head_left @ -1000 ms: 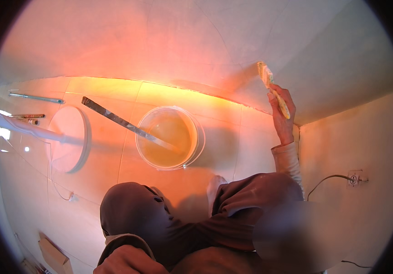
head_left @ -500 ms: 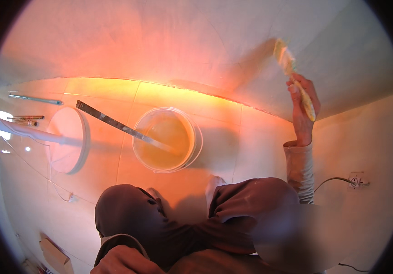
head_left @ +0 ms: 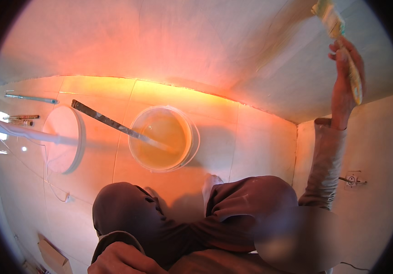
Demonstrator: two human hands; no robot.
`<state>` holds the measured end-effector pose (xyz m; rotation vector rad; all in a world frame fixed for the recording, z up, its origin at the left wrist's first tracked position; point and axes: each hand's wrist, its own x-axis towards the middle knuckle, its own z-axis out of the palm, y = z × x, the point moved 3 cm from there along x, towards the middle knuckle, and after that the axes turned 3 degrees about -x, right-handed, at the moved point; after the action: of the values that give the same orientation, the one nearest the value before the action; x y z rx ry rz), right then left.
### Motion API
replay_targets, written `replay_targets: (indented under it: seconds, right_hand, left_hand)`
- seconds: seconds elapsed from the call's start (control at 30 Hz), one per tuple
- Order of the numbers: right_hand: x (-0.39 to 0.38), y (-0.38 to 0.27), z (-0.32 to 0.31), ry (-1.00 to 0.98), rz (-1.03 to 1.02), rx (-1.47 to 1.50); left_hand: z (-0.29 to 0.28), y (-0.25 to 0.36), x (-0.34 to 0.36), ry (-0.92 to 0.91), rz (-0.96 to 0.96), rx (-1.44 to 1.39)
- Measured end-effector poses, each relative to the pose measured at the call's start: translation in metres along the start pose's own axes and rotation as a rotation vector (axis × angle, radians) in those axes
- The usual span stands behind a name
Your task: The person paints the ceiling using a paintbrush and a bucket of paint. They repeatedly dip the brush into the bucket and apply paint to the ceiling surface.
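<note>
My right hand (head_left: 348, 73), arm stretched up and out, is closed around the handle of a paintbrush (head_left: 333, 22) with wet, yellowish bristles. The bristles are up at the wall (head_left: 233, 41), beside a darker wet-looking streak. Resting near my left knee, my left hand (head_left: 125, 259) shows only its back; its fingers are hidden. A clear plastic bucket (head_left: 190, 153) of yellowish liquid stands on the floor in front of my feet. A long flat stirring stick (head_left: 105, 119) leans in it, its end under the liquid.
Left of the bucket is a round white base (head_left: 64, 146) with a pale pole (head_left: 20, 129) and a thin cord. Beyond it lie a bluish long tool (head_left: 32, 98) and some brushes (head_left: 23, 119). A wall socket (head_left: 352, 180) is at right, a cardboard piece (head_left: 52, 255) lower left.
My right hand has carried the paintbrush up and to the right along the wall. A longer dark streak shows behind it. My left hand stays nearly where it was.
</note>
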<state>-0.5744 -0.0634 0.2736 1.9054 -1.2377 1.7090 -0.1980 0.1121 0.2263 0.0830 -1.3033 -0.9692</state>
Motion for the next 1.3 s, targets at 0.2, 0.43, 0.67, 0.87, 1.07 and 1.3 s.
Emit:
replay_targets:
  seconds: [0.2, 0.43, 0.67, 0.87, 1.07, 1.3]
  right_hand:
    - [-0.046, 0.015, 0.001, -0.29, 0.259, -0.081]
    - [0.015, 0.014, -0.018, -0.194, 0.131, -0.083]
    - [-0.013, 0.009, -0.016, -0.181, -0.065, -0.074]
    - [-0.144, 0.044, 0.03, -0.545, 0.201, -0.052]
    - [-0.166, 0.071, 0.048, -0.583, 0.301, -0.104]
    - [-0.148, 0.077, 0.022, -0.32, 0.327, -0.105]
  left_hand:
    - [-0.002, -0.001, 0.001, -0.042, -0.026, 0.084]
    - [0.007, -0.008, 0.006, 0.051, 0.031, -0.045]
    - [0.005, -0.008, -0.001, -0.008, 0.057, 0.102]
    - [-0.003, -0.016, 0.004, -0.155, 0.097, 0.035]
    - [-0.002, -0.016, 0.002, -0.158, 0.1, 0.057]
    - [-0.004, -0.017, 0.004, -0.179, 0.086, 0.079]
